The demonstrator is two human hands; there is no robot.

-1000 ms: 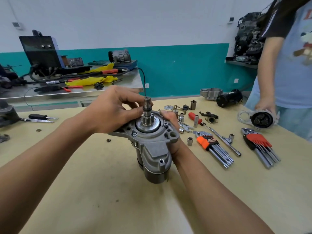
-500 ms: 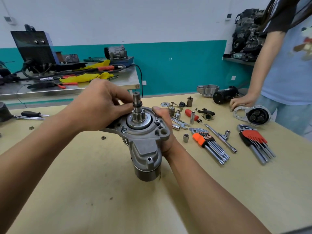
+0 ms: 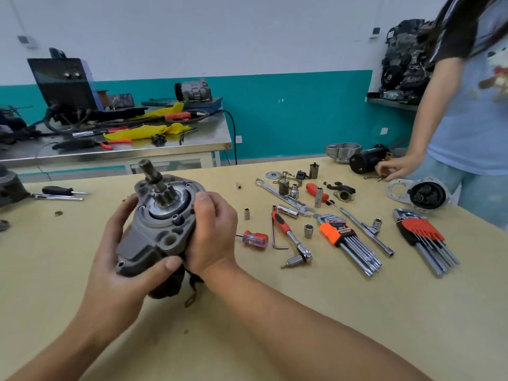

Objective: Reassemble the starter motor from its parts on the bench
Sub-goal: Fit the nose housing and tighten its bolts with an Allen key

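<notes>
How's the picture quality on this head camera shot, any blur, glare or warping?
Head view: wide-angle stretching makes the near forearms loom and tilts the wall stripe; the starter motor looks slightly soft, the orange hex key set sharper; light is even, with faint shadows and small glints on the tools.

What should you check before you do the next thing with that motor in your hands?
1. Two-handed hold on the starter motor: ok, left hand and right hand both grip it.
2. The pinion gear on its shaft: ok.
3. Every bolt fitted: cannot tell.
4. The ratchet close by on the bench: ok.
5. The other person's hand away from the motor: ok.
</notes>
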